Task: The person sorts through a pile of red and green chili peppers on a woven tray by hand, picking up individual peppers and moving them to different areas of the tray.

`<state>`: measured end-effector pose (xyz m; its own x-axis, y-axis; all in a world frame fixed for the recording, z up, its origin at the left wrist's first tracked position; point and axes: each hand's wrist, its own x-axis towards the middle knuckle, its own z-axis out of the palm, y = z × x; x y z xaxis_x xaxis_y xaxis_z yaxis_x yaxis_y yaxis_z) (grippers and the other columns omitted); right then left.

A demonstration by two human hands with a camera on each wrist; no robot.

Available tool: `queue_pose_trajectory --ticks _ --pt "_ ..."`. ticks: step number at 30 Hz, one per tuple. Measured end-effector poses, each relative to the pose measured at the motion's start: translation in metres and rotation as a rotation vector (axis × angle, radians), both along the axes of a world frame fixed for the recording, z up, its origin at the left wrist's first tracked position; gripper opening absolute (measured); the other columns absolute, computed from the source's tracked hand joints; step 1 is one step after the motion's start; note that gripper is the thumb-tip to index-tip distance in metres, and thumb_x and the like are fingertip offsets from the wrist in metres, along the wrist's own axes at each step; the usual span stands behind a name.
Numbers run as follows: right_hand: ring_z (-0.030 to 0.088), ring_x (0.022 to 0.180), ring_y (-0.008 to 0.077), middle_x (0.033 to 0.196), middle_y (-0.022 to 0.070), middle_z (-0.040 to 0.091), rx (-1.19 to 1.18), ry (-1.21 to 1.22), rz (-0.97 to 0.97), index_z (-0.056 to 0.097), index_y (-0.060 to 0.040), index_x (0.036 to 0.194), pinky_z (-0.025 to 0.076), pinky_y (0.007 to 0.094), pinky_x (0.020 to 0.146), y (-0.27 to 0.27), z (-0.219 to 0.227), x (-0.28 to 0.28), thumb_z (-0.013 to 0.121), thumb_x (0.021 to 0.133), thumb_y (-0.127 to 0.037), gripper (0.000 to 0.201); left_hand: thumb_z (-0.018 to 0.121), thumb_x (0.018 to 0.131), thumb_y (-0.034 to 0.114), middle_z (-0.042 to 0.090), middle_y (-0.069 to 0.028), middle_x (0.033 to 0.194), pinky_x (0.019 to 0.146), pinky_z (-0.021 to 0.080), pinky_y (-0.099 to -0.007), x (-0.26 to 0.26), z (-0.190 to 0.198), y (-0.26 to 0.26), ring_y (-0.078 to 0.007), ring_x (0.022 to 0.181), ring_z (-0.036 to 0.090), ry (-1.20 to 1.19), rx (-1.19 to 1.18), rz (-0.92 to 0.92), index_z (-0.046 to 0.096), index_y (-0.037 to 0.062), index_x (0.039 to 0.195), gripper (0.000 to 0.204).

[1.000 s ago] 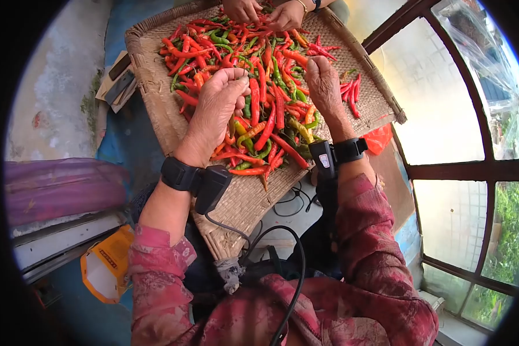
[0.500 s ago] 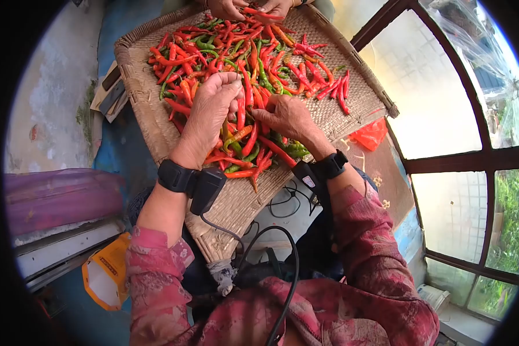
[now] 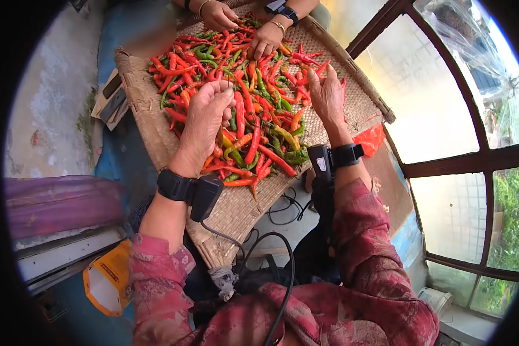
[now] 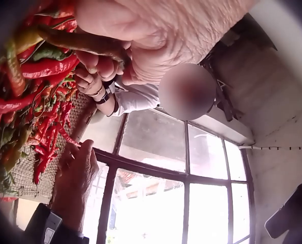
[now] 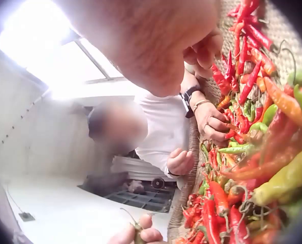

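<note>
A wide woven tray on my lap carries a heap of red, orange and green chili peppers. My left hand hovers over the near left of the heap, its fingers curled round one dull green chili. My right hand is raised over the tray's right side, back to the camera, fingers pointing up. A red chili shows at its fingertips; whether it is held I cannot tell. In the right wrist view the right hand hangs just above the peppers.
Across the tray another person's two hands pick through the far peppers. A dark window frame stands to the right, and an orange bag lies under the tray's edge. Purple cloth and a yellow package lie at the left.
My right hand reached in beside the left hand half a second ago and has swung back out to the tray's right side. The left hand has stayed in place, still curled.
</note>
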<state>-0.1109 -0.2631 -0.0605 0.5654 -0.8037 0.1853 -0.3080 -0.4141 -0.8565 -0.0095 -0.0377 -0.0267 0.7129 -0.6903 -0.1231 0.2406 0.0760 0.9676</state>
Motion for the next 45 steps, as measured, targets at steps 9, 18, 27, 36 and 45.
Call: queue_pose_trajectory --ticks 9,18,27,36,45 --pt "0.062 0.079 0.0353 0.079 0.0215 0.063 -0.124 0.229 0.500 0.060 -0.0003 0.098 0.048 0.0428 0.070 0.074 -0.010 0.031 0.065 0.074 -0.027 0.036 0.052 0.090 0.018 0.053 0.0026 0.079 0.055 0.038 -0.0170 -0.002 0.002 0.003 -0.0015 0.062 0.045 -0.016 -0.025 0.045 0.050 0.0043 0.108 0.023" --pt "0.062 0.069 0.0291 0.072 0.0174 0.061 0.160 0.177 0.424 0.058 0.0015 0.092 0.047 0.0374 0.062 0.061 -0.012 0.031 0.060 0.070 -0.021 0.032 0.054 0.089 0.020 0.051 0.0005 0.077 0.051 0.039 -0.0155 0.001 0.008 0.009 -0.0011 0.058 0.044 -0.020 -0.049 0.054 0.051 0.0019 0.107 0.026" --pt "0.052 0.092 0.0309 0.089 0.0155 0.054 -0.703 0.343 0.422 0.050 -0.0014 0.086 0.042 0.0373 0.074 0.100 -0.017 0.026 0.070 0.064 -0.020 0.035 0.052 0.089 0.016 0.051 0.0002 0.077 0.047 0.037 -0.0152 -0.004 -0.004 -0.004 -0.0018 0.057 0.044 -0.029 -0.049 0.052 0.049 0.0025 0.107 0.022" --pt "0.061 0.077 0.0328 0.084 0.0171 0.059 -0.656 0.370 0.485 0.052 -0.0022 0.092 0.048 0.0423 0.065 0.102 -0.008 0.034 0.059 0.078 -0.034 0.035 0.052 0.089 0.017 0.052 -0.0006 0.079 0.050 0.037 -0.0165 -0.008 0.010 -0.003 -0.0021 0.058 0.043 -0.022 -0.045 0.076 0.050 0.0020 0.106 0.022" --pt "0.061 0.082 0.0326 0.090 0.0206 0.060 -0.154 0.394 0.624 0.051 -0.0044 0.101 0.048 0.0423 0.071 0.092 0.000 0.040 0.063 0.071 -0.030 0.042 0.051 0.089 0.019 0.052 0.0002 0.079 0.047 0.038 -0.0161 -0.001 0.006 0.002 -0.0014 0.057 0.043 -0.058 -0.029 0.070 0.050 0.0021 0.105 0.023"
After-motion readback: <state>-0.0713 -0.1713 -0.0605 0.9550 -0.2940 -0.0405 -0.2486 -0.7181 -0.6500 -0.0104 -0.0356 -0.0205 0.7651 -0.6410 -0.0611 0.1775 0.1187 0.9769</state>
